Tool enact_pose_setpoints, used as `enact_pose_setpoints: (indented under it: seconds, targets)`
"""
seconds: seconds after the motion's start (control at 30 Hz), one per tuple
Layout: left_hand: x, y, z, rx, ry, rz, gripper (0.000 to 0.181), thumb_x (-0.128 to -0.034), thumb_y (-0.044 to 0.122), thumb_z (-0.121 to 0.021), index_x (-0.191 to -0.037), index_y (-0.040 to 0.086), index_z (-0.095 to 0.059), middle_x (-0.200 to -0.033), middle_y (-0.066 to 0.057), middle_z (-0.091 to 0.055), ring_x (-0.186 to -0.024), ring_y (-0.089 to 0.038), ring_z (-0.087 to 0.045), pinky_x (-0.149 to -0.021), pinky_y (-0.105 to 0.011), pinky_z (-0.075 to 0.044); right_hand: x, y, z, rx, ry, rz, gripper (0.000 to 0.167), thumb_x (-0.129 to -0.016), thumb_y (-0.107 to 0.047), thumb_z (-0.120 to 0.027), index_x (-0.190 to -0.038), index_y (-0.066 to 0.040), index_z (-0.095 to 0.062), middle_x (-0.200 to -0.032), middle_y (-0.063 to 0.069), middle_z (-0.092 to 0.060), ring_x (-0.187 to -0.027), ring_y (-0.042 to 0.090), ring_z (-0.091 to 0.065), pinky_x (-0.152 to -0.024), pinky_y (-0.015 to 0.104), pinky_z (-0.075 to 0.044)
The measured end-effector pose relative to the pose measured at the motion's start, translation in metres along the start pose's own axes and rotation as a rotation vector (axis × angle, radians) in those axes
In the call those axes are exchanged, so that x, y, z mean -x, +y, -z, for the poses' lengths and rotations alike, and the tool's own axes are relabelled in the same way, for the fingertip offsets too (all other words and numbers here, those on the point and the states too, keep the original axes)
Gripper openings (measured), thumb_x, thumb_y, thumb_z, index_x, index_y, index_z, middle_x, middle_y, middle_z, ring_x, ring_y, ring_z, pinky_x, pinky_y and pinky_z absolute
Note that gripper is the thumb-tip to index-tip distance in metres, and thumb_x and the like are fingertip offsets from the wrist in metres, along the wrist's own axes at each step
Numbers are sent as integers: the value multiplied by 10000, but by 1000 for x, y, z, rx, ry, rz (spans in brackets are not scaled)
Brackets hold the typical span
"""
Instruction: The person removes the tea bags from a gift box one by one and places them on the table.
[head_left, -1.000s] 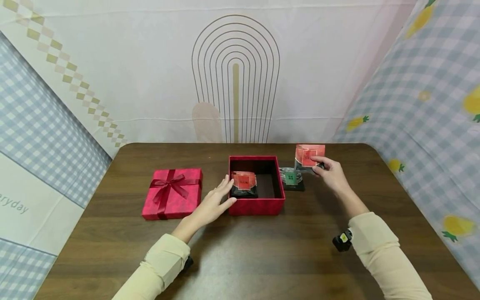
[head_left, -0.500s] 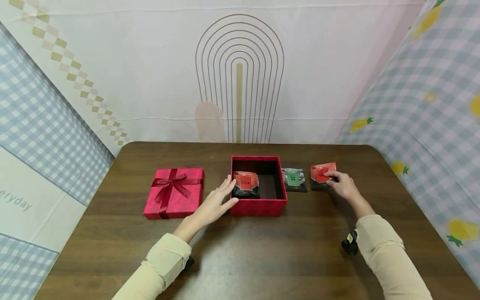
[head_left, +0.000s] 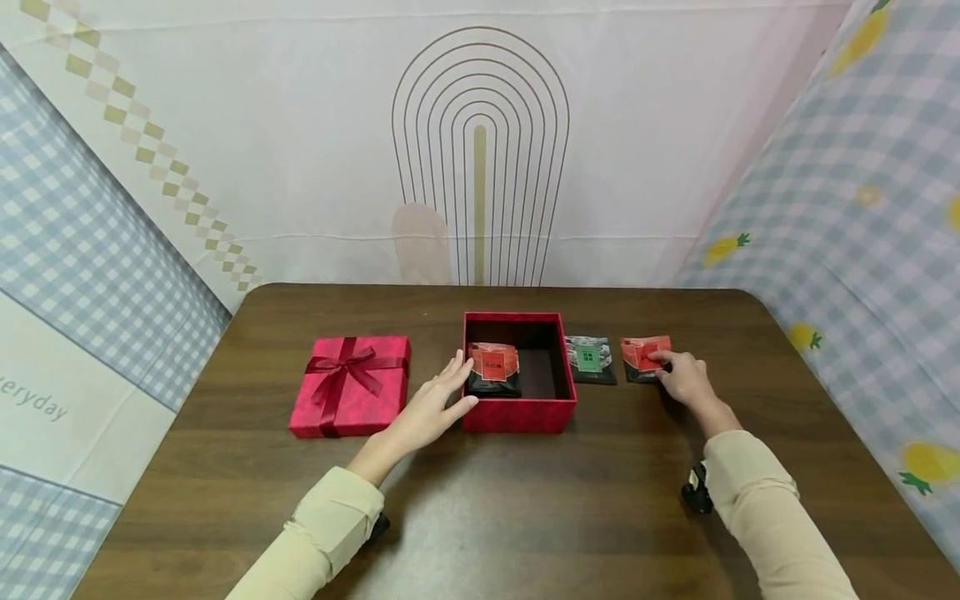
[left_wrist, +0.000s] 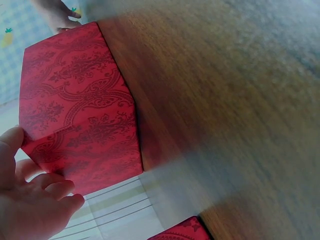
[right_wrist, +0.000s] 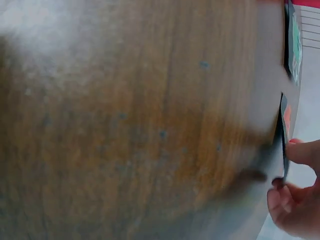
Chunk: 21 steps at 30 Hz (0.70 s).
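Observation:
An open red gift box [head_left: 517,416] stands mid-table with a red-and-black sachet [head_left: 493,367] in its left half. My left hand [head_left: 430,408] rests against the box's left side, fingers extended; in the left wrist view its fingertips touch the patterned red wall [left_wrist: 80,100]. Right of the box, my right hand [head_left: 687,382] pinches the right edge of another red-and-black sachet [head_left: 639,354], which is at the tabletop. Seen from the right wrist, the thumb and fingers lie on either side of that sachet's edge. A green-labelled black sachet [head_left: 590,360] lies between it and the box.
The red box lid [head_left: 352,408] with a dark red ribbon bow lies left of my left hand. A patterned cloth wall [head_left: 330,167] hangs behind the dark wooden table [head_left: 525,517], and checked cloth [head_left: 825,208] hangs at the right.
My right hand has carried the red-and-black sachet down and to the right, from above the green-labelled one to beside it. The left hand has stayed against the box.

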<state>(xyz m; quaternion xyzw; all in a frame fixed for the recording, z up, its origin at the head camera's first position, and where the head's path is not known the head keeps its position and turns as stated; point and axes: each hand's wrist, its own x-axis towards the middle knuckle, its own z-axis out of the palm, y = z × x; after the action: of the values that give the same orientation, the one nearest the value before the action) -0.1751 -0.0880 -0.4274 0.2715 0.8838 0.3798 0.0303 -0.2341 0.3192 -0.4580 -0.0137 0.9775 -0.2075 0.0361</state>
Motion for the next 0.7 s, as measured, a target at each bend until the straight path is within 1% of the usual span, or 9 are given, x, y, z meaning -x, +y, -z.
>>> enact_pose_setpoints:
  seconds: [0.13,0.2,0.27,0.37,0.43,0.5,0.53,0.6,0.7]
  targets:
    - [-1,0,1,-18,-20,21,581,-926,210,-530,-1392,-49,-300,-1476,-222,-169,-1355,-359,-190,-1030,-582,-211,2,-5,0,73,-14,-2,372,-864,-38,-518,-1216,81,-519,-1199,404,-426,-1097,530,-340,-862,570,-222]
    - [-1,1,2,-22,-23,27,585,-926,214,-530,-1396,-42,-295,-1479,-213,-170,-1360,-344,-186,-1034,-575,-210,3,-11,2,76,-9,3,384,-867,-49,-519,-1224,93,-507,-1216,403,-412,-1139,523,-307,-883,581,-198]
    - [-1,1,2,-21,-25,29,588,-926,224,-529,-1400,-33,-293,-1481,-206,-168,-1364,-326,-180,-1039,-568,-208,3,-18,5,47,17,23,384,-877,-59,-512,-1223,108,-500,-1235,397,-405,-1179,504,-302,-906,581,-179]
    - [0,1,2,-17,-24,31,589,-928,233,-526,-1402,-26,-291,-1482,-199,-168,-1367,-311,-175,-1044,-561,-203,2,-32,9,-31,82,73,388,-887,-57,-504,-1231,119,-484,-1254,378,-412,-1185,481,-342,-928,563,-189]
    - [0,2,2,-18,-24,26,588,-928,230,-526,-1401,-29,-293,-1481,-205,-169,-1367,-314,-174,-1042,-563,-208,1,-44,11,-88,130,101,389,-889,-60,-511,-1238,109,-484,-1230,354,-461,-1158,478,-398,-955,547,-233]
    - [0,2,2,-20,-26,28,589,-928,232,-525,-1402,-28,-290,-1481,-203,-168,-1366,-315,-174,-1042,-563,-208,1,-57,13,-145,172,131,393,-891,-60,-522,-1251,93,-482,-1165,324,-533,-1104,456,-479,-949,523,-317]
    - [0,2,2,-19,-26,27,590,-927,230,-527,-1401,-30,-291,-1481,-204,-167,-1365,-322,-176,-1041,-565,-208,1,-64,13,-174,187,153,397,-896,-67,-524,-1259,86,-476,-1148,310,-553,-1073,442,-514,-929,518,-360]
    - [0,1,2,-16,-25,24,589,-926,221,-530,-1400,-33,-291,-1481,-206,-165,-1362,-336,-180,-1038,-569,-208,3,-81,13,-238,203,197,414,-905,-80,-524,-1283,75,-456,-1128,287,-578,-980,414,-578,-842,512,-434]
    - [0,1,1,-14,-23,22,586,-926,218,-529,-1403,-23,-290,-1481,-201,-163,-1360,-344,-184,-1040,-569,-204,7,-108,14,-311,210,261,424,-922,-89,-508,-1309,62,-427,-1165,268,-570,-859,344,-606,-732,435,-470]
